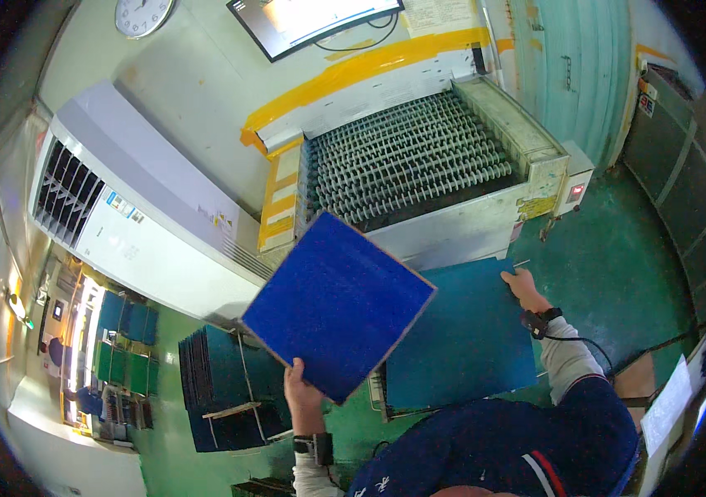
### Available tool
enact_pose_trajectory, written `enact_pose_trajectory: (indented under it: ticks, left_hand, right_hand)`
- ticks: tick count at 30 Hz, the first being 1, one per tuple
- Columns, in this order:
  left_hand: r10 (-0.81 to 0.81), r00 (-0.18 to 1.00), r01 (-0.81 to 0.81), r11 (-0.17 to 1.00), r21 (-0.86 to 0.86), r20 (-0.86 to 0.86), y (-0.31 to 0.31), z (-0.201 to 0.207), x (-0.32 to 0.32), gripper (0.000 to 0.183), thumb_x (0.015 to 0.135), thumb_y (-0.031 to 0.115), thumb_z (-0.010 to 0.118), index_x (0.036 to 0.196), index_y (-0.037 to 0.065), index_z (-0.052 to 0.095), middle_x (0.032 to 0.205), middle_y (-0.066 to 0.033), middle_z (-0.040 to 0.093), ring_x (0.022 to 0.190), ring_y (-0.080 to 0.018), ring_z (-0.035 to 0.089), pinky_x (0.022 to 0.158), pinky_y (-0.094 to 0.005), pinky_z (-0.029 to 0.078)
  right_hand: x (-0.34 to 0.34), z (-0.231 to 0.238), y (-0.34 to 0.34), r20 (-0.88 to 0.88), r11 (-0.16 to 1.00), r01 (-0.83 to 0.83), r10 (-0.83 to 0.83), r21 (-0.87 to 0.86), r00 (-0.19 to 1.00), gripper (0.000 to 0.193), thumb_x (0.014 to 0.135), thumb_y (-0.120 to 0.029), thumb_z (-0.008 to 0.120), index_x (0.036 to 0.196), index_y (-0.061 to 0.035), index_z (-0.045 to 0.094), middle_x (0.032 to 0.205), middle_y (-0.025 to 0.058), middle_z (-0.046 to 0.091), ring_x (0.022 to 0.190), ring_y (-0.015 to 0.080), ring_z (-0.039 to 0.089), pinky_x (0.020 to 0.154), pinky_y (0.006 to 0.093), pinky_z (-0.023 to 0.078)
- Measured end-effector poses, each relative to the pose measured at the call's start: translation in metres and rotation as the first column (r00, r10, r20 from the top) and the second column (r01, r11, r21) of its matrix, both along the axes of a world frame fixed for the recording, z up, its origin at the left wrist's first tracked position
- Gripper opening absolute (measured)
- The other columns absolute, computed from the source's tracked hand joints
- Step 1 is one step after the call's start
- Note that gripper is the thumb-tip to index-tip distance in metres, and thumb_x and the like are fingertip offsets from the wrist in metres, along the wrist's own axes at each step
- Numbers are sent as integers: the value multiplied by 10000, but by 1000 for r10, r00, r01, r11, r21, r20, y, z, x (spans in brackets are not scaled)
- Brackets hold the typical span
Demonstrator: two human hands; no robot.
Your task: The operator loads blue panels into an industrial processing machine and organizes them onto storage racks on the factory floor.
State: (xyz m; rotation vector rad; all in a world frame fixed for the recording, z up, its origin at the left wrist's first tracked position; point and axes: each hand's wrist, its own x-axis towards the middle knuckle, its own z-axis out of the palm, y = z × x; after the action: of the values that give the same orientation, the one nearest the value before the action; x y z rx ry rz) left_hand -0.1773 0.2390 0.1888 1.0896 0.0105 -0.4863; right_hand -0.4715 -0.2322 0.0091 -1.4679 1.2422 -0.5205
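Observation:
A square bright-blue panel (340,306) with a thin brown edge is held up in front of me, tilted cornerwise. My left hand (303,396) is closed on its lower left edge, thumb on the blue face. To the right, a larger teal panel (460,340) lies on a rack whose thin rods show at its sides. My right hand (523,288) is closed at this panel's far right corner, the fingertips partly hidden. Both wrists carry black strapped devices.
Ahead stands a roller conveyor machine (411,157) with a small control box (576,192). A white air conditioner (162,224) is at left, beside a rack of dark panels (228,385). A screen (311,21) hangs above. Distant people (88,402) are at far left.

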Motion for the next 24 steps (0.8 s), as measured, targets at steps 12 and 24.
enact_pose_trajectory:
  ticks: [12,24]
  left_hand:
    - [-347,900,371,928,44,-264,-52,-119,-31,146,993,147,598,1072,25,609,1025,-93,684,916,-238,682,824,-395,576]
    - [-426,820,498,860,109,-383,-77,-148,-27,230,957,111,640,1132,-37,622,1001,-119,697,862,-239,696,769,-374,574]
  right_hand:
    - [-20,5,31,258,980,-119,75,157,963,502,881,-398,696,1149,25,653,1014,140,708,869,251,666,751,396,524]
    - [-13,8,46,69,971,14,-31,239,997,496,936,-382,658,1179,49,622,984,113,689,813,217,632,715,386,500]
